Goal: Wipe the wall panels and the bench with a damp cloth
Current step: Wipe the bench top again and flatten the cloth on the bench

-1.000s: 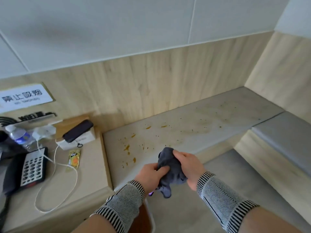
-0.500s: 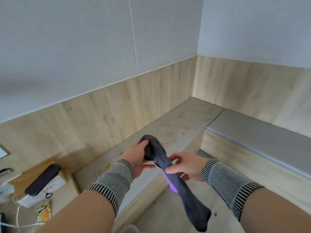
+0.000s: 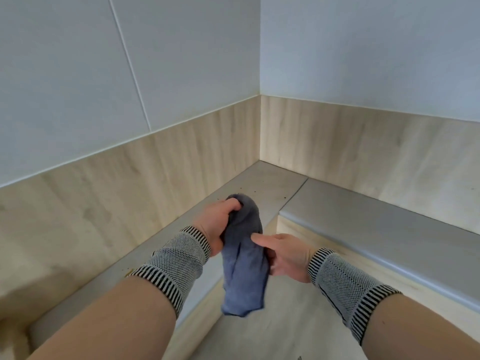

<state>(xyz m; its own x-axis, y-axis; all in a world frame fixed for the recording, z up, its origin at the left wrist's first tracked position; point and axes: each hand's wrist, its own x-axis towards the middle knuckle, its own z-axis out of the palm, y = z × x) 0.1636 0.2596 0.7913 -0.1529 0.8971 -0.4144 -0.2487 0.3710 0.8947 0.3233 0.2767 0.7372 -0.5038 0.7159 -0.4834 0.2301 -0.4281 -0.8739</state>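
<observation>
White wall panels (image 3: 181, 61) sit above wood-grain panels (image 3: 363, 141) that meet at a corner. Below them the grey surface (image 3: 389, 229) runs along both walls, with dark specks near its far corner. The blue-grey cloth (image 3: 245, 261) hangs in the air above the surface's front edge. The left hand (image 3: 217, 224) grips its bunched top; the right hand (image 3: 284, 257) pinches its middle from the side, thumb pressed on the fabric.

You wear a knitted wrist sleeve (image 3: 176, 258) on your left forearm and a matching one (image 3: 345, 284) on your right. Each is a grey-and-white speckled mesh, edged at both ends with bands of short black-and-white stripes. Above them your forearms are bare.
</observation>
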